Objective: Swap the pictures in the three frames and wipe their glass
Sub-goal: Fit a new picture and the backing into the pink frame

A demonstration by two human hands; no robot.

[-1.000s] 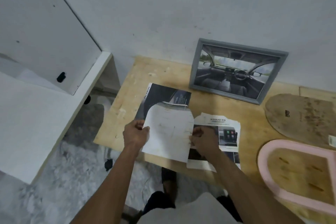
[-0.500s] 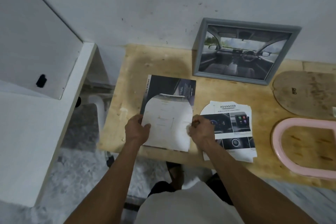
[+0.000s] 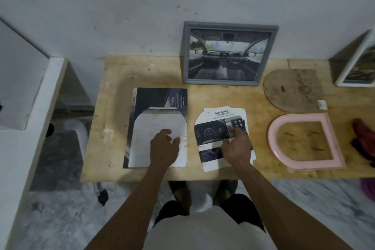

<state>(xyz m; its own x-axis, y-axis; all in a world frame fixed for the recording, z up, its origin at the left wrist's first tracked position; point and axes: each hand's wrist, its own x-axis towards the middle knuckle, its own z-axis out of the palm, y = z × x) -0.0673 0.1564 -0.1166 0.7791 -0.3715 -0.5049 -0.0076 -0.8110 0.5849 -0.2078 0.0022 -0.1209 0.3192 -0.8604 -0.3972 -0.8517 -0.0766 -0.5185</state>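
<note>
The arched printed picture (image 3: 221, 136) lies near the desk's (image 3: 113, 91) front edge, long axis running front to back, directly under the right hand (image 3: 236, 146), whose loose, uncurled grip touches it. The left hand (image 3: 164, 146) rests open on the blank arched sheet (image 3: 156, 128) beside it; the empty pink frame (image 3: 304, 142) waits further right, nearer the right hand.

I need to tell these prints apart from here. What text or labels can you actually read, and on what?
"ADVANCED": heading at the top of the arch-cut printed sheet; the lines under it are too small to read.
"DOUBLE CAB": running down the left edge of the dark brochure page; its white text block is blurred.
Small dark mark on the arched backing board: unreadable.
</note>
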